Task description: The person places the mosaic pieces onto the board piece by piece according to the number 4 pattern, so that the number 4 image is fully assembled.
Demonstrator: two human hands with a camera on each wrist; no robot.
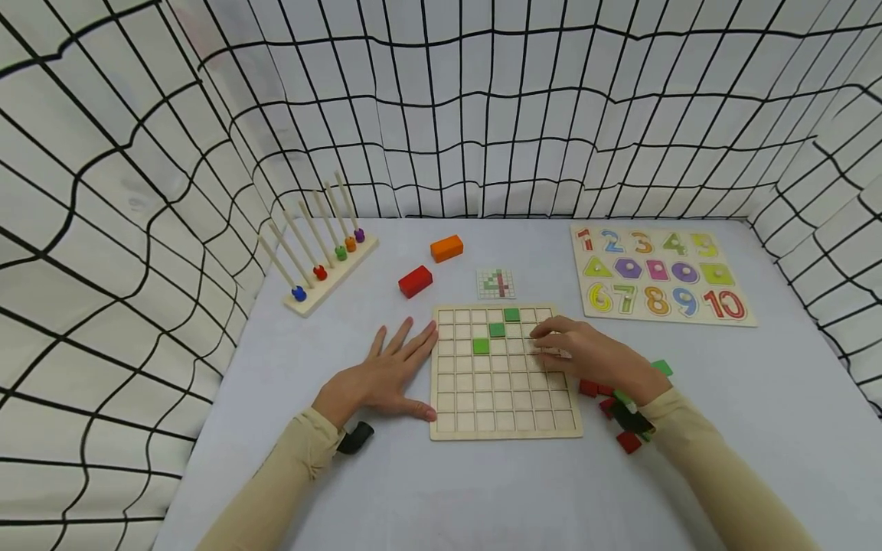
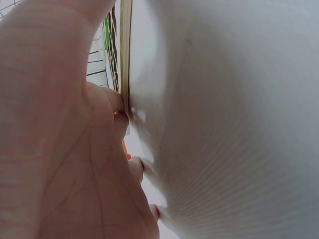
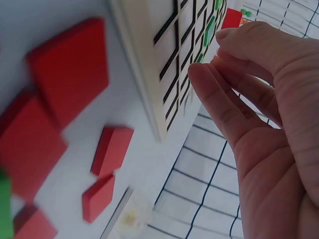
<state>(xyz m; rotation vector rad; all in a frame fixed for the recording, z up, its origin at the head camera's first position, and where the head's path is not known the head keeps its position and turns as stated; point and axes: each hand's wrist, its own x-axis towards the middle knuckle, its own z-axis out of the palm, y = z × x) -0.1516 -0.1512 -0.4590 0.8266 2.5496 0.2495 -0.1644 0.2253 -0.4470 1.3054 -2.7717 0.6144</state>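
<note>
A wooden grid board [image 1: 506,402] lies on the white table, with three green square tiles [image 1: 497,330] set in a diagonal across its upper cells. My left hand [image 1: 386,379] is spread beside the board, its thumb and a fingertip touching the left edge. Over the right side of the board hovers my right hand [image 1: 586,352], fingers loosely bent; in the right wrist view a gap shows between thumb and fingers, and no tile is visible there. Red tiles [image 3: 75,69] and some green tiles [image 1: 661,367] lie scattered under and near the right wrist.
A small pattern card [image 1: 496,283] lies behind the board. Near it are a red block [image 1: 416,282] and an orange block [image 1: 446,248]. A peg stand [image 1: 331,275] with coloured beads is at left, a number puzzle [image 1: 661,274] at back right. Black netting surrounds the table.
</note>
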